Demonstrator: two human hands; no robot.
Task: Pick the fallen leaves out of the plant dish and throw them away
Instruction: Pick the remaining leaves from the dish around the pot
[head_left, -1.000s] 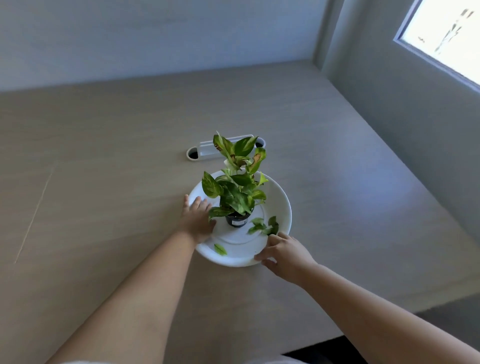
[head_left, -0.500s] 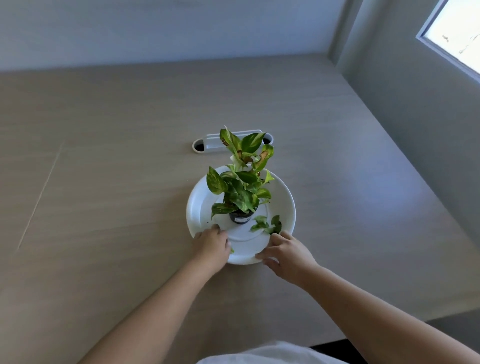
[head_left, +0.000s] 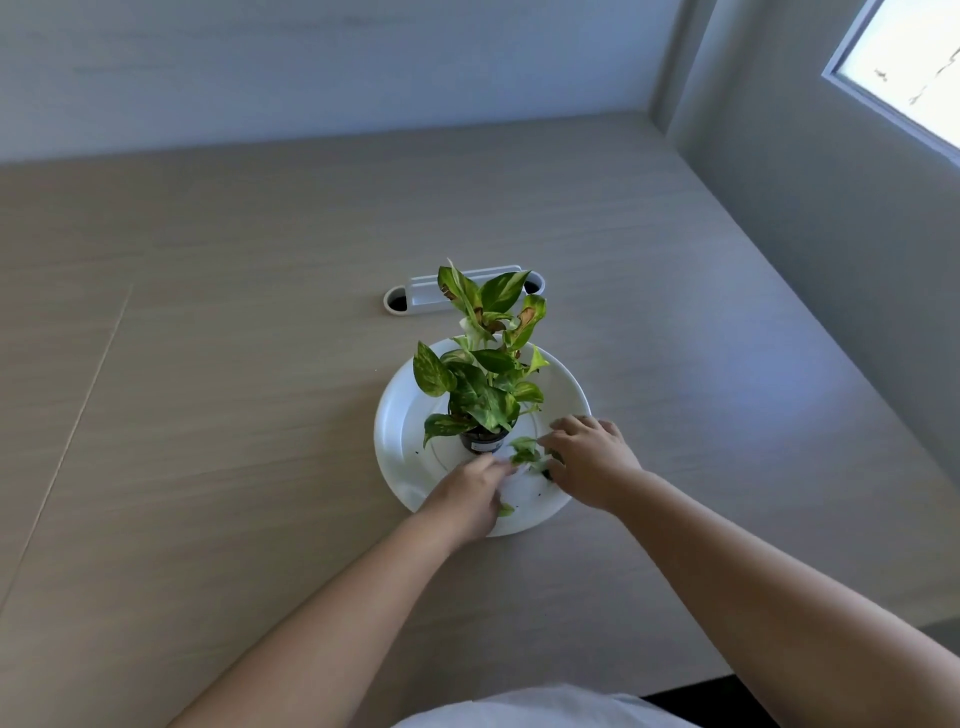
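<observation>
Your left hand (head_left: 470, 496) reaches across dish (head_left: 402, 436), fingers pinched near loose leaves (head_left: 524, 451) beside pot (head_left: 483, 440); grip on leaf unclear. One leaf (head_left: 505, 510) under your palm. Your right hand (head_left: 592, 462) arched over leaves, fingers spread, touching them.

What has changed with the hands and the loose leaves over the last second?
The left hand came off the dish's left rim, round its near edge and inward; a leaf peeks from under it. The right hand moved from the near rim onto the leaf cluster. Plant and dish stayed put.
</observation>
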